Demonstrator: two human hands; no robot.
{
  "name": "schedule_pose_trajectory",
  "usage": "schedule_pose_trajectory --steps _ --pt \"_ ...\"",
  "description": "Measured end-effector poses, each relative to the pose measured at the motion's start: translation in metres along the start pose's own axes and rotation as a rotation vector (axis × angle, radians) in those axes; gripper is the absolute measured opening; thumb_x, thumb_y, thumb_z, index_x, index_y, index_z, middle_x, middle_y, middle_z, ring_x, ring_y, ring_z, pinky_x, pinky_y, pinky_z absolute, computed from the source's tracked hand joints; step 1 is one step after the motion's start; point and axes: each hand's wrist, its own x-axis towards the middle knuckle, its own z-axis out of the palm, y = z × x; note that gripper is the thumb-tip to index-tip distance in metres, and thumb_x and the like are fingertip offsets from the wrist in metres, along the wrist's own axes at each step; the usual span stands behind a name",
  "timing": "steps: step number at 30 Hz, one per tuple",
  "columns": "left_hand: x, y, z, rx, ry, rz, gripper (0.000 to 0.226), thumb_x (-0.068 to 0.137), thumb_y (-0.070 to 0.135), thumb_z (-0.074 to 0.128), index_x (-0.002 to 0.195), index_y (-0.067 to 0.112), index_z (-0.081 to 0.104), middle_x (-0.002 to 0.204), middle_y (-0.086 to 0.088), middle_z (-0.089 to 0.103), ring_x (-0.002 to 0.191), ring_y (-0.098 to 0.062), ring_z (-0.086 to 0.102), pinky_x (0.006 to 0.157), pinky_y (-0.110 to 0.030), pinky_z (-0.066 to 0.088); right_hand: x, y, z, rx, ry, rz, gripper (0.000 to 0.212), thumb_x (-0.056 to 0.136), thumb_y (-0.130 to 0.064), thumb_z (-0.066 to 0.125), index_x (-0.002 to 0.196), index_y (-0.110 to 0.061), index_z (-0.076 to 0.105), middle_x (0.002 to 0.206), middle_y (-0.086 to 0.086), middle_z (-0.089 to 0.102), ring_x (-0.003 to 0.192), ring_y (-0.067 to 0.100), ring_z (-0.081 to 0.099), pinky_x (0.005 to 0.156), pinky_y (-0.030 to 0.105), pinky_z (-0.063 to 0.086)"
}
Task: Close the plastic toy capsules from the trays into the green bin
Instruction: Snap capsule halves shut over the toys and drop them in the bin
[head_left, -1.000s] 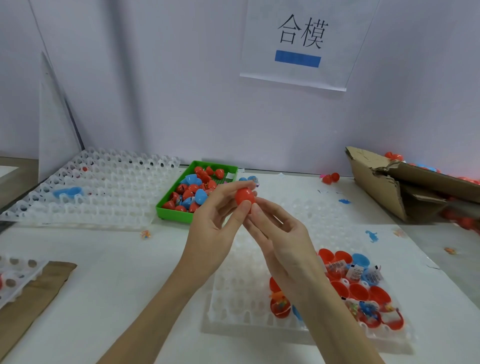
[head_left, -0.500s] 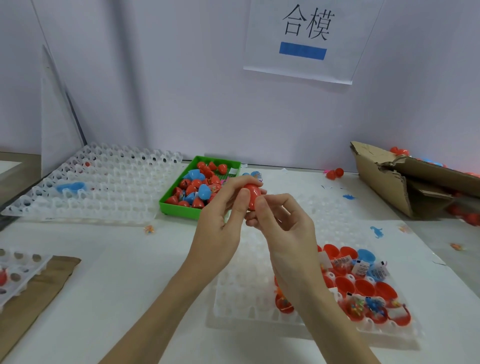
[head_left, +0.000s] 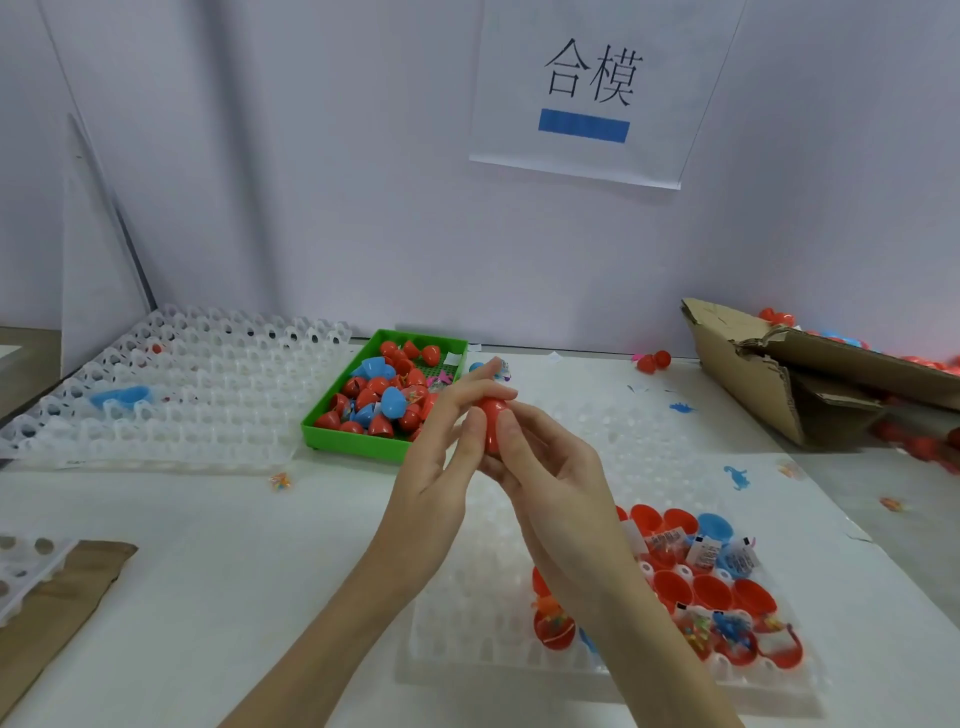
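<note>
A red capsule (head_left: 491, 423) is held between both hands above the table's middle. My left hand (head_left: 441, 467) pinches it from the left with thumb and fingers. My right hand (head_left: 550, 483) grips it from the right and below, thumb on its front. Behind them stands the green bin (head_left: 363, 441), holding several closed red and blue capsules. Under my right forearm lies a clear tray (head_left: 467, 623) with several open red and blue capsule halves (head_left: 711, 592) and small toy packets at its right end.
A large clear tray (head_left: 182, 395) with a blue piece lies at the left. A torn cardboard box (head_left: 779, 374) with capsules stands at the right. Another tray corner (head_left: 26, 571) and brown cardboard (head_left: 57, 608) sit at the near left. Two red capsules (head_left: 653, 361) lie by the wall.
Both hands have kept the red capsule and pressed closer around it, my right thumb sliding onto its front. The hands sit slightly lower and nearer than a second ago.
</note>
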Motion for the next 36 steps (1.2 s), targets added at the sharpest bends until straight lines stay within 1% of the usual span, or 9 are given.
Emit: schedule_pose_trajectory --steps 3,7,10,14,18,23,27,31,36 --pt "-0.002 0.002 -0.007 0.164 -0.054 0.087 0.037 0.110 0.032 0.042 0.146 0.032 0.052 0.156 0.010 0.049 0.149 -0.023 0.040 0.119 -0.046 0.036 0.000 -0.005 -0.004 -0.008 -0.072 0.010 0.029 0.104 -0.024 0.058 0.128 -0.013 0.068 0.122 0.008 0.074 0.118 0.027 0.069 0.098 0.030 0.056" --pt "-0.001 0.001 -0.024 0.546 -0.121 0.268 0.053 0.104 0.040 0.053 0.155 0.031 0.042 0.155 0.018 0.046 0.140 -0.024 0.043 0.113 -0.017 0.031 0.000 -0.014 -0.014 0.011 -0.108 0.039 0.037 0.095 -0.030 0.067 0.127 -0.011 0.069 0.120 0.011 0.074 0.115 0.031 0.070 0.100 0.035 0.056" --pt "0.001 0.002 -0.027 0.652 -0.110 0.389 0.048 0.103 0.039 0.056 0.148 0.022 0.050 0.149 0.015 0.053 0.134 -0.024 0.049 0.112 -0.021 0.029 0.001 -0.021 -0.020 -0.016 -0.193 0.060 0.030 0.095 -0.034 0.067 0.120 -0.018 0.073 0.119 0.010 0.073 0.114 0.032 0.070 0.099 0.033 0.056" --pt "-0.003 0.003 -0.017 0.583 -0.075 0.411 0.043 0.106 0.042 0.052 0.145 0.023 0.053 0.145 0.016 0.055 0.128 -0.024 0.053 0.105 -0.026 0.040 0.001 -0.024 -0.022 0.087 -0.242 0.047 0.028 0.098 -0.026 0.065 0.116 -0.005 0.068 0.114 0.011 0.071 0.109 0.031 0.071 0.095 0.031 0.055" --pt "-0.005 0.004 -0.010 0.534 -0.027 0.394 0.043 0.104 0.034 0.056 0.144 0.018 0.056 0.144 0.015 0.058 0.129 -0.023 0.055 0.106 -0.024 0.039 0.002 -0.020 -0.020 0.171 -0.206 0.026 0.032 0.096 -0.021 0.064 0.113 0.006 0.062 0.108 0.015 0.067 0.103 0.028 0.069 0.092 0.030 0.055" --pt "-0.007 0.003 -0.004 0.515 -0.002 0.354 0.044 0.102 0.032 0.057 0.142 0.014 0.059 0.143 0.015 0.061 0.129 -0.014 0.055 0.106 -0.023 0.039 0.002 -0.018 -0.022 0.157 -0.176 0.025 0.027 0.095 -0.022 0.065 0.109 0.000 0.068 0.105 0.015 0.068 0.101 0.026 0.069 0.092 0.029 0.055" --pt "-0.009 0.002 -0.002 0.504 -0.015 0.326 0.044 0.102 0.031 0.056 0.144 0.022 0.055 0.143 0.018 0.059 0.130 -0.012 0.053 0.107 -0.026 0.042 0.001 -0.019 -0.025 0.115 -0.126 0.037 0.024 0.094 -0.024 0.068 0.109 -0.006 0.071 0.107 0.012 0.071 0.104 0.027 0.071 0.092 0.027 0.055" --pt "-0.009 0.000 -0.001 0.366 -0.099 0.147 0.044 0.107 0.035 0.047 0.150 0.036 0.046 0.149 0.019 0.051 0.140 -0.019 0.047 0.110 -0.022 0.041 0.003 -0.015 -0.018 0.105 -0.065 0.070 0.026 0.095 -0.028 0.066 0.111 -0.009 0.072 0.112 0.014 0.074 0.108 0.031 0.072 0.091 0.029 0.058" --pt "-0.004 -0.003 -0.010 0.114 -0.237 -0.053 0.047 0.110 0.035 0.038 0.156 0.045 0.038 0.162 0.023 0.037 0.152 0.000 0.028 0.117 -0.035 0.028 0.004 -0.010 -0.014 0.146 -0.025 0.193 0.039 0.096 -0.031 0.062 0.123 -0.003 0.063 0.115 0.019 0.073 0.109 0.037 0.070 0.091 0.035 0.059"
